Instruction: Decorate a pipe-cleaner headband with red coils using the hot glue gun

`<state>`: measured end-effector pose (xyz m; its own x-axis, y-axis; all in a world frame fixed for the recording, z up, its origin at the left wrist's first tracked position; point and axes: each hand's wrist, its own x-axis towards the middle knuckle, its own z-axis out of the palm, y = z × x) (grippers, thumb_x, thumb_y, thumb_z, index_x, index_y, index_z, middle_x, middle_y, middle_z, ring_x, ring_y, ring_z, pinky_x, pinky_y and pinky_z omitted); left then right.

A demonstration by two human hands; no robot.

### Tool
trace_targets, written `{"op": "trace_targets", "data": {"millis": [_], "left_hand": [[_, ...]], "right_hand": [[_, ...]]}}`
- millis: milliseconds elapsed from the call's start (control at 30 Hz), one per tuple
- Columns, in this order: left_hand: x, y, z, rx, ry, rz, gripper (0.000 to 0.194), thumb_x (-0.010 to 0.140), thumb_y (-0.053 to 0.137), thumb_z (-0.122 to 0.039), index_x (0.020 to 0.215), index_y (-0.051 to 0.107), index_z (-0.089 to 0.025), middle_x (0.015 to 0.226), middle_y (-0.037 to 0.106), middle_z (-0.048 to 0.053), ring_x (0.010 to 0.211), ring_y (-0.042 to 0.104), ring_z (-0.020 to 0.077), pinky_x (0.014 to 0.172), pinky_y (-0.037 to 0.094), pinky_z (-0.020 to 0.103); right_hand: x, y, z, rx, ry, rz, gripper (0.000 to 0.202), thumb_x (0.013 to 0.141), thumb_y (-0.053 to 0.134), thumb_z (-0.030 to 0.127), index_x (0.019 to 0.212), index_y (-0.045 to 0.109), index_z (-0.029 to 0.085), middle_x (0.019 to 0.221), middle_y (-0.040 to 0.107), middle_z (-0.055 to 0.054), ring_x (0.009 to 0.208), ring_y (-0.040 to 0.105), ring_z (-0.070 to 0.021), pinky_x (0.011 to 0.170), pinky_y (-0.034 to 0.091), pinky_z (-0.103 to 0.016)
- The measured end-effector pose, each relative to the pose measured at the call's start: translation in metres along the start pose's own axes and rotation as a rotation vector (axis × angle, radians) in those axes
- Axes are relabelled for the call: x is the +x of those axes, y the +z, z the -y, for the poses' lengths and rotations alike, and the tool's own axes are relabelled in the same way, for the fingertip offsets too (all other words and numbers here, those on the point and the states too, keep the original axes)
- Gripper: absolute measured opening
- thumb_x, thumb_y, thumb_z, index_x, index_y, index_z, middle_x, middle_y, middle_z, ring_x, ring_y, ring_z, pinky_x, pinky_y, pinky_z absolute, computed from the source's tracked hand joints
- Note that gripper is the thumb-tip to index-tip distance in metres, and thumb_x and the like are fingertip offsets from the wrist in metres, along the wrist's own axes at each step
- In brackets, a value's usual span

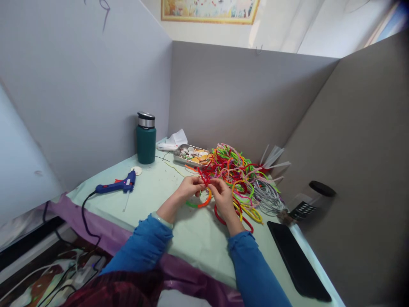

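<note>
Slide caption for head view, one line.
Left hand and right hand pinch red fuzzy stems by an orange-and-green ring, blue glue gun lying to the left.

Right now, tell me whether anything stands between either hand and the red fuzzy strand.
Nothing visible does: the left hand and right hand both pinch at the red fuzzy strand. The orange-and-green ring shows just below, not in between.

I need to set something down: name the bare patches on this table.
Bare cloth lies between the glue gun and the left sleeve, between both sleeves, and between the right sleeve and the black slab. Crowded: the back right, where tangled pipe cleaners heap beside the metal tray.
</note>
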<state>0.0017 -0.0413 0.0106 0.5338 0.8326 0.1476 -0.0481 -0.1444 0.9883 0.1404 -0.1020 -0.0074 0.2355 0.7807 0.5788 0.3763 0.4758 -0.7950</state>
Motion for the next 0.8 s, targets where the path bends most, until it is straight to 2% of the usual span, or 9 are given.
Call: {"op": "trace_targets", "data": {"millis": [133, 467, 633, 800], "left_hand": [[0.000, 0.000, 0.000, -0.016, 0.012, 0.004, 0.016, 0.065, 0.066, -0.024, 0.066, 0.057, -0.011, 0.044, 0.048, -0.005, 0.037, 0.043, 0.0066, 0.041, 0.034, 0.020], [0.000, 0.000, 0.003, 0.013, 0.048, 0.016, 0.015, 0.065, 0.065, -0.023, 0.070, 0.061, -0.010, 0.052, 0.054, -0.002, 0.039, 0.044, 0.0059, 0.042, 0.032, 0.019], [-0.004, -0.001, -0.003, -0.014, 0.045, 0.095, 0.024, 0.067, 0.067, -0.033, 0.069, 0.061, -0.010, 0.049, 0.052, -0.002, 0.042, 0.046, 0.0073, 0.046, 0.035, 0.020], [-0.004, 0.000, -0.002, -0.117, 0.012, 0.057, 0.033, 0.068, 0.066, -0.043, 0.064, 0.056, -0.012, 0.047, 0.049, -0.003, 0.041, 0.045, 0.0070, 0.045, 0.036, 0.021]], "right_hand": [[0.000, 0.003, -0.006, 0.079, 0.050, 0.027, 0.017, 0.080, 0.057, 0.033, 0.090, 0.058, 0.020, 0.081, 0.061, -0.002, 0.072, 0.056, -0.0161, 0.066, 0.045, -0.029], [-0.001, 0.006, -0.007, 0.089, 0.035, 0.026, 0.013, 0.079, 0.056, 0.031, 0.083, 0.054, 0.019, 0.072, 0.055, 0.001, 0.062, 0.050, -0.0125, 0.058, 0.042, -0.024], [-0.001, 0.006, -0.002, 0.083, 0.027, 0.011, 0.012, 0.079, 0.055, 0.031, 0.083, 0.052, 0.020, 0.073, 0.054, 0.001, 0.063, 0.050, -0.0124, 0.058, 0.042, -0.024], [-0.001, 0.008, 0.002, 0.150, 0.032, 0.036, 0.010, 0.079, 0.055, 0.030, 0.082, 0.052, 0.020, 0.068, 0.051, 0.003, 0.059, 0.047, -0.0111, 0.054, 0.039, -0.023]]}}
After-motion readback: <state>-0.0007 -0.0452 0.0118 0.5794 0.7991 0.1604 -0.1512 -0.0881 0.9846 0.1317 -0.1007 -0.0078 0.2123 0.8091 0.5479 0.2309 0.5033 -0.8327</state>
